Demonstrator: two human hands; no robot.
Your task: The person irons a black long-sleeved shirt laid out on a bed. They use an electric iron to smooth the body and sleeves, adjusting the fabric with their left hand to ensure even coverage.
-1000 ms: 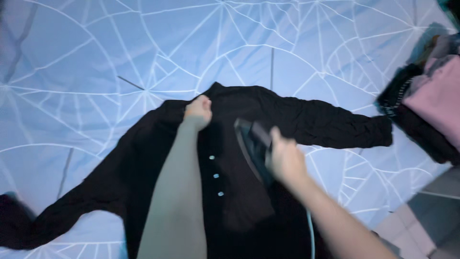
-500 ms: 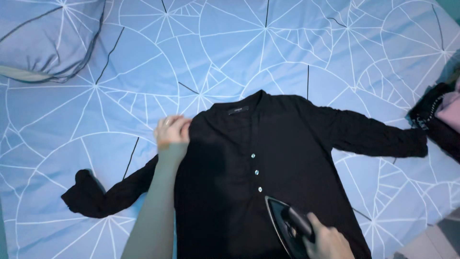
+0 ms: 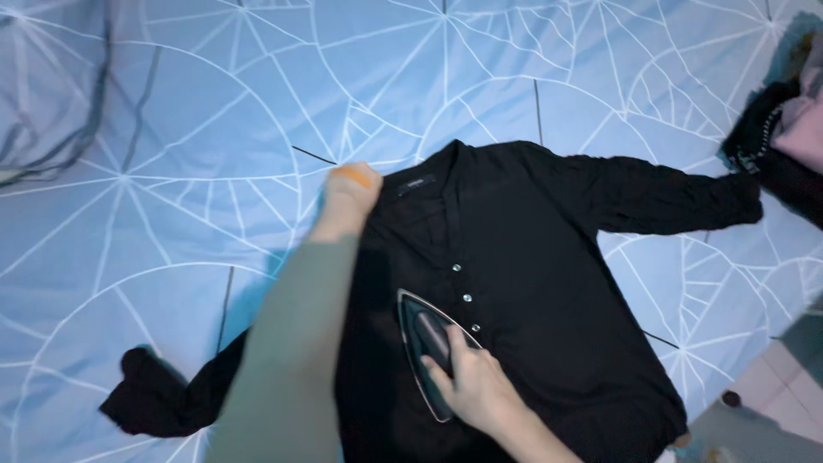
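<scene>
A black long-sleeved shirt [image 3: 549, 257] with small white buttons lies spread flat on a blue sheet with a white web pattern [image 3: 197, 171]. My left hand [image 3: 347, 199], in a grey-green sleeve, presses on the shirt's left shoulder by the collar. My right hand [image 3: 476, 390] grips a dark clothes iron [image 3: 429, 347] that rests on the shirt's front, just left of the button row, its tip pointing toward the collar. One sleeve stretches out to the right, the other trails to the lower left.
A grey-blue pillow [image 3: 47, 86] lies at the top left. A heap of dark and pink clothes [image 3: 784, 137] sits at the right edge. The bed's edge and a strip of floor [image 3: 763, 394] show at the bottom right.
My left hand has slid from the shirt's left side up to the shoulder by the collar. The iron in my right hand has moved up the shirt front toward the buttons.
</scene>
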